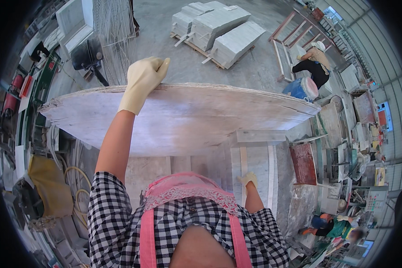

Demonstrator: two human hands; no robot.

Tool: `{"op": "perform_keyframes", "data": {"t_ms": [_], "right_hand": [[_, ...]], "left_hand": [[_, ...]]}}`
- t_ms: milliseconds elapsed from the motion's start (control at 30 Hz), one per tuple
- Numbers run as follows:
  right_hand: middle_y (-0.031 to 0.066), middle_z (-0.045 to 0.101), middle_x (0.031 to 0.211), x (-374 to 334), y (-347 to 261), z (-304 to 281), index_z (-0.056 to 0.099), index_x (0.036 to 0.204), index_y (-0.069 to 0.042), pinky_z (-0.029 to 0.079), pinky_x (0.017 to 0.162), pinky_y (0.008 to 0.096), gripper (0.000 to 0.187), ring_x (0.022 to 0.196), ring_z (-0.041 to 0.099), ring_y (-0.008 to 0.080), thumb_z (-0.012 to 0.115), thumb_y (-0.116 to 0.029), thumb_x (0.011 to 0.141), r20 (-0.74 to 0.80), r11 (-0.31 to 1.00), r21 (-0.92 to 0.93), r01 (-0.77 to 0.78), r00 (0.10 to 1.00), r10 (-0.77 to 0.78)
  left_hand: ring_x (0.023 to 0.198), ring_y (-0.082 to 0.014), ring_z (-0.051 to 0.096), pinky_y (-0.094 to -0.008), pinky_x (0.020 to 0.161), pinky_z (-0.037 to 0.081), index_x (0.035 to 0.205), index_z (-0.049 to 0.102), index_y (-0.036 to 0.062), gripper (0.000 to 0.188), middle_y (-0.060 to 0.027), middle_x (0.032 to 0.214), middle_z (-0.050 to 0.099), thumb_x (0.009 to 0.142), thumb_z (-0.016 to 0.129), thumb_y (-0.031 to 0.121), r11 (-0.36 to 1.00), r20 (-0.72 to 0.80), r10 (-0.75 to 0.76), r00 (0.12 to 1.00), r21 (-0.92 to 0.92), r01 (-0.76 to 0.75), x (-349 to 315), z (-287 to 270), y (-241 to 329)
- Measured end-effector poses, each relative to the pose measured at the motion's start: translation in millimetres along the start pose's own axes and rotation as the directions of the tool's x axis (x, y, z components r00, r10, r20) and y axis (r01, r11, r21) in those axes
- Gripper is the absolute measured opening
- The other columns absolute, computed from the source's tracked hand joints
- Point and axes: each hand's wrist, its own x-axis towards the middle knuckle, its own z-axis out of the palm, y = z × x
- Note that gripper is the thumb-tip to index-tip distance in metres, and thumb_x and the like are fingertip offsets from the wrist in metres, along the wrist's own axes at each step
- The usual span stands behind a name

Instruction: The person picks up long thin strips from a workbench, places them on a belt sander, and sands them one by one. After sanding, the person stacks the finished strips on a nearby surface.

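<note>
My left hand (146, 77), in a cream rubber glove, is closed over the top edge of a wide, pale wooden board (178, 114). The board stands upright before me, with rough, layered, splintery edges. Lower and to the right, my right hand (249, 178), gloved alike, is beside a stack of long pale slabs (258, 167). A finger or thumb of it sticks out to the left over the light strip at the stack's side. The rest of its fingers are hard to make out, and nothing shows held in it.
Wrapped pale blocks (228, 33) sit on a pallet beyond the board. A co-worker (317, 64) bends near a blue barrel (301, 89) at the far right; another person (341, 228) is at the lower right. Yellow hose (78, 192) and green machinery (40, 85) lie left.
</note>
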Motion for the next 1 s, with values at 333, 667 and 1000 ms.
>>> {"op": "perform_keyframes", "data": {"t_ms": [333,667,1000], "right_hand": [[0.0237,0.064,0.127,10,3,17,0.066,0.122,-0.001,0.050,0.100,0.0439,0.079,0.121,0.060,0.0382,0.075,-0.059,0.070,-0.072,0.983,-0.051,0.175,0.981,-0.179],[0.0203,0.060,0.132,-15,-15,0,0.064,0.126,-0.002,0.046,0.104,0.0428,0.076,0.126,0.055,0.0374,0.076,-0.053,0.071,-0.041,0.995,-0.030,0.098,0.994,-0.100],[0.0232,0.056,0.131,-31,-20,-11,0.056,0.128,0.002,0.046,0.104,0.0426,0.082,0.126,0.053,0.0356,0.080,-0.051,0.070,-0.081,0.996,0.088,0.005,0.997,0.002]], "left_hand": [[0.070,-0.0366,0.062,-0.0446,0.063,0.047,0.069,0.065,0.0052,0.041,-0.0147,0.073,0.063,0.094,0.061,0.038,1.000,-0.004,-0.002,1.000,0.030,0.002,1,0,-11],[0.078,-0.0406,0.062,-0.0467,0.068,0.047,0.076,0.064,0.0040,0.043,-0.0182,0.080,0.064,0.097,0.055,0.040,0.993,0.124,-0.115,0.986,0.053,0.109,7,0,-14],[0.085,-0.0409,0.062,-0.0464,0.073,0.048,0.083,0.067,0.0037,0.043,-0.0193,0.087,0.066,0.098,0.052,0.042,0.985,0.199,-0.157,0.967,0.098,0.140,12,2,-18]]}}
